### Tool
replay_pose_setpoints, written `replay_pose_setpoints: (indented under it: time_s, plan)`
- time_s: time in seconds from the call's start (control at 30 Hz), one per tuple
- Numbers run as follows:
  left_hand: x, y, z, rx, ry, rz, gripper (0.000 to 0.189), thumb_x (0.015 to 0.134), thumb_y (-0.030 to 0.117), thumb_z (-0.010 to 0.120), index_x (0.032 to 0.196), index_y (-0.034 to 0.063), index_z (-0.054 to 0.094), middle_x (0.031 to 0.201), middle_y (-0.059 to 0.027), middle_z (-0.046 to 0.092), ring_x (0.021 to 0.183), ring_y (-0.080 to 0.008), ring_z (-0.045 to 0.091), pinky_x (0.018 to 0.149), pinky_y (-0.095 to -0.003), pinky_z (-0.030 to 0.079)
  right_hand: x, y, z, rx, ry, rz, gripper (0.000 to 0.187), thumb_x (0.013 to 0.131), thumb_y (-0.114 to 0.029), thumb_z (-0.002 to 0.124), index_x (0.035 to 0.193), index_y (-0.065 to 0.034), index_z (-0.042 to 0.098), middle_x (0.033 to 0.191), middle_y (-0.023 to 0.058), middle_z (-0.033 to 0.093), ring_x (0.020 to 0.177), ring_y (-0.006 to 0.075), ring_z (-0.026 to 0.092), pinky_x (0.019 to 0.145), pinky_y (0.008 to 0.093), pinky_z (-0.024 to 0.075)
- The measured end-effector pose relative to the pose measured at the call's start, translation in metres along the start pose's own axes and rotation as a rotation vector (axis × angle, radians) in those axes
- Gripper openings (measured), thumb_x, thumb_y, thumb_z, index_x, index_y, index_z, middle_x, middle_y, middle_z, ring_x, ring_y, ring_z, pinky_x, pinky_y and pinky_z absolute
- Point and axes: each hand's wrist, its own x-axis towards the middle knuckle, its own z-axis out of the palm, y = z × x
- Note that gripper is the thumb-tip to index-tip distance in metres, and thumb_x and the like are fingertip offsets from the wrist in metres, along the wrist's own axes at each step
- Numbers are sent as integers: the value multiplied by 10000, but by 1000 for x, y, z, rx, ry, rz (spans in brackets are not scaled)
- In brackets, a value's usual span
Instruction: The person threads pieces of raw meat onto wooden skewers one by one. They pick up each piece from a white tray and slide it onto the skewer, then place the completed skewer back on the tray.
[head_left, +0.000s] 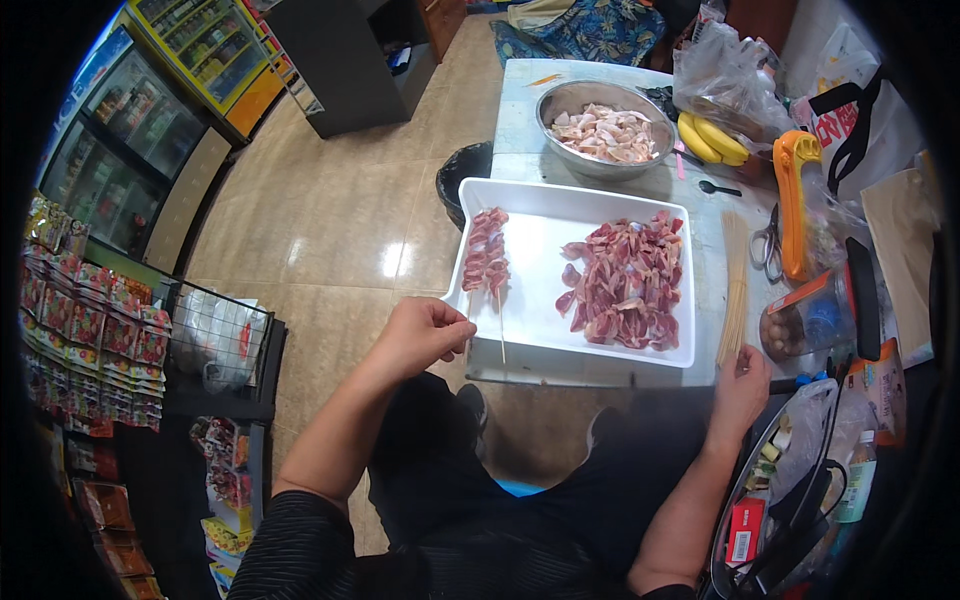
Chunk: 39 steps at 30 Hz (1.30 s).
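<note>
My left hand (431, 336) pinches the bare stick end of a meat skewer (477, 259) at the near left of a white plastic tray (536, 285). A second meat skewer (496, 259) lies beside it, its stick (502, 330) crossing the tray's near rim. Pieces of dark red raw meat, perhaps gizzards (626, 285), are heaped in the tray's right half. At the table's near edge, my right hand (739, 390) has its bent fingers at the lower ends of a bundle of bamboo skewers (733, 289). Whether it grips any is unclear.
Behind the tray stands a steel bowl (559, 154) of pale raw meat pieces. Bananas (709, 140), a black spoon (720, 189), scissors (766, 244), an orange-handled tool (793, 202) and a clear jar (806, 319) crowd the right. A black bin (454, 180) stands left of the table (517, 112).
</note>
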Motion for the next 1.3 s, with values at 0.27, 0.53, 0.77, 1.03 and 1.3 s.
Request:
replay_pose_setpoints:
  time_s: [0.27,0.53,0.77,1.03,1.3]
  plan:
    - [-48,20,13,204,-7,266,272,790,137,757,980,-27,653,727,-55,661,642,-86,616,588,-222,499,11,22,12,-92,-97,16,207,809,-183,616,929,-15,605,832,139,618,759,347,618,720,417,484]
    - [-66,31,140,175,-508,728,358,800,322,716,1048,83,619,951,-103,582,828,-248,627,708,-343,512,10,24,19,625,-272,489,113,876,-104,592,894,7,576,753,72,608,605,147,622,477,257,512]
    - [-31,44,223,-158,-443,415,306,799,162,697,1045,22,580,882,-73,578,680,-100,545,602,-261,463,-9,25,11,713,-313,513,160,905,-109,525,904,37,591,755,106,628,593,173,642,455,271,523]
    - [-32,37,217,-190,-487,389,289,821,174,703,1030,15,584,843,-53,614,680,-81,549,592,-237,454,-74,-6,-37,523,-307,439,143,890,-107,556,815,5,604,669,95,639,485,152,604,428,267,458]
    - [-50,40,191,-123,-483,463,292,875,216,666,1085,15,633,1024,-94,617,808,-118,591,654,-248,483,-149,-7,-101,1143,-527,688,103,880,-62,606,815,4,560,672,110,623,465,100,557,381,187,425]
